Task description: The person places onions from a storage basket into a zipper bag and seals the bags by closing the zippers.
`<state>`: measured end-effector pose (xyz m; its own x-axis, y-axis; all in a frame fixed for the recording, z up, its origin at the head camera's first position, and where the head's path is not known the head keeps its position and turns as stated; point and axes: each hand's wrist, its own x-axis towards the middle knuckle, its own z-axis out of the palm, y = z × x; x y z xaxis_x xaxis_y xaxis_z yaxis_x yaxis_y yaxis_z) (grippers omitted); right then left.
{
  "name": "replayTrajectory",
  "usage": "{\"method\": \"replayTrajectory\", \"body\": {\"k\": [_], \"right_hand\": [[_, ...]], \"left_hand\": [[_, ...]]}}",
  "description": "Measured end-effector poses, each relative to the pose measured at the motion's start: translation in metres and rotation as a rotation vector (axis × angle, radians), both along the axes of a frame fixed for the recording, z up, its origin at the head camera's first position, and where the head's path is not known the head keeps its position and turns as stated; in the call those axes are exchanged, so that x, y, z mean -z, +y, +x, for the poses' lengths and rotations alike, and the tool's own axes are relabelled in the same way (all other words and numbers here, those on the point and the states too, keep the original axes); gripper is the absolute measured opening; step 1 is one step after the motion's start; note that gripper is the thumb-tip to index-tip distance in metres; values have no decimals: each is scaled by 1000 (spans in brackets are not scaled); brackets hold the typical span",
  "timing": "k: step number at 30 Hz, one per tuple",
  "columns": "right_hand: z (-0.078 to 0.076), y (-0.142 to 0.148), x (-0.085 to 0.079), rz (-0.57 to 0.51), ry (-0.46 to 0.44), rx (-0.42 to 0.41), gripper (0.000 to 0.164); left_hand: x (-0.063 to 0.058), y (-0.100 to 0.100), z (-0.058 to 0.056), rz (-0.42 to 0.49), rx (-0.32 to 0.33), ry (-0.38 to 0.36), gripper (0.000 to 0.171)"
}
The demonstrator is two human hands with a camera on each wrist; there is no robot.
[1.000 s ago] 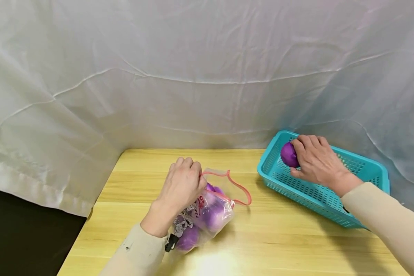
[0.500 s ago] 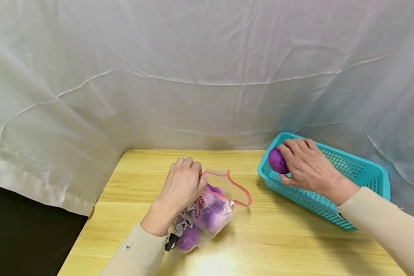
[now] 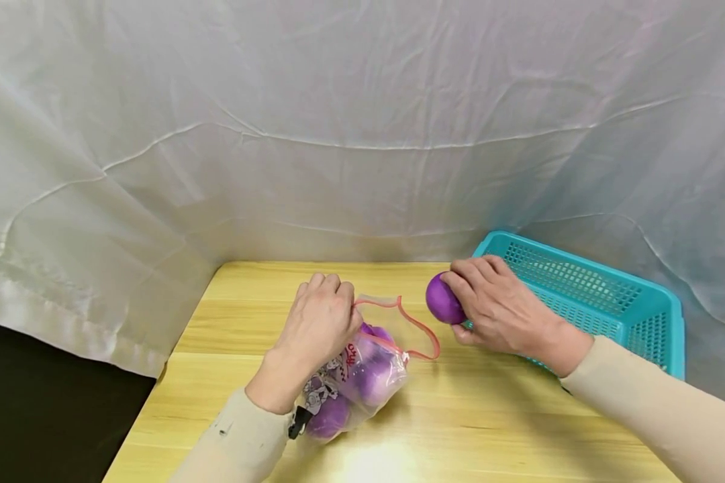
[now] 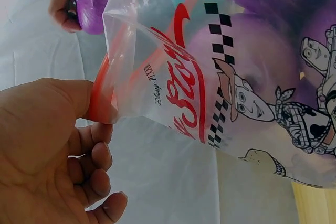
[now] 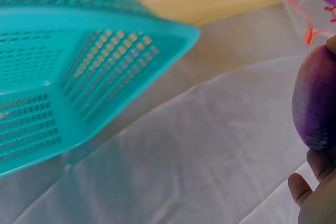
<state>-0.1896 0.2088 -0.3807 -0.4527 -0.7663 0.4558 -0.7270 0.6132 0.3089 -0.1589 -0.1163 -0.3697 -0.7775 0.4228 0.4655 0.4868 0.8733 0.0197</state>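
Note:
My left hand (image 3: 314, 322) pinches the red-edged rim of a clear plastic bag (image 4: 157, 93) printed with cartoon figures and red lettering. In the left wrist view, thumb and forefinger (image 4: 84, 98) grip that rim while the other fingers curl loosely. Several purple onions (image 3: 374, 382) show through the bag, which stands on the table with its mouth open to the right. My right hand (image 3: 495, 308) holds another purple onion (image 3: 444, 298) in its fingers, above the table between bag and basket. In the right wrist view this onion (image 5: 315, 98) is partly cut off by the frame edge.
A turquoise perforated basket (image 3: 580, 268) stands on the right of the wooden table (image 3: 459, 429), partly behind my right forearm. No onion shows in its visible part. A pale cloth (image 3: 338, 134) hangs behind the table. The table's left edge borders a dark area (image 3: 48, 402).
My right hand has carried the onion left, out from over the basket and towards the bag's mouth. The left hand and the bag stay almost where they were.

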Motion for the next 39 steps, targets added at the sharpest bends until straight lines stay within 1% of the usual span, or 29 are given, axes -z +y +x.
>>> {"method": "replayTrajectory", "body": {"k": [6, 10, 20, 24, 27, 28, 30, 33, 36, 39], "right_hand": [[4, -20, 4, 26, -27, -75, 77], [5, -31, 8, 53, -34, -124, 74], [3, -51, 18, 111, -13, -245, 73], [6, -60, 21, 130, -10, -283, 73], [9, -68, 23, 155, 9, -310, 70], [10, -69, 24, 167, 23, -314, 69], [12, -73, 25, 198, 57, -294, 65], [13, -76, 27, 212, 92, -231, 64], [13, -80, 28, 178, 109, -161, 57], [13, -83, 28, 133, 125, -132, 46]], "left_hand": [[-3, 0, 0, 14, 9, 33, 16], [-5, -1, 1, 26, 14, 36, 15], [-10, 4, 2, 34, 11, -7, 14], [-11, 7, 3, 34, 14, -36, 14], [-11, 9, 4, 35, 14, -57, 15], [-11, 10, 4, 37, 15, -65, 15], [-12, 11, 5, 43, 19, -79, 14], [-14, 14, 6, 66, 34, -104, 13], [-15, 17, 8, 96, 52, -135, 13], [-17, 19, 8, 125, 58, -185, 15]]}}
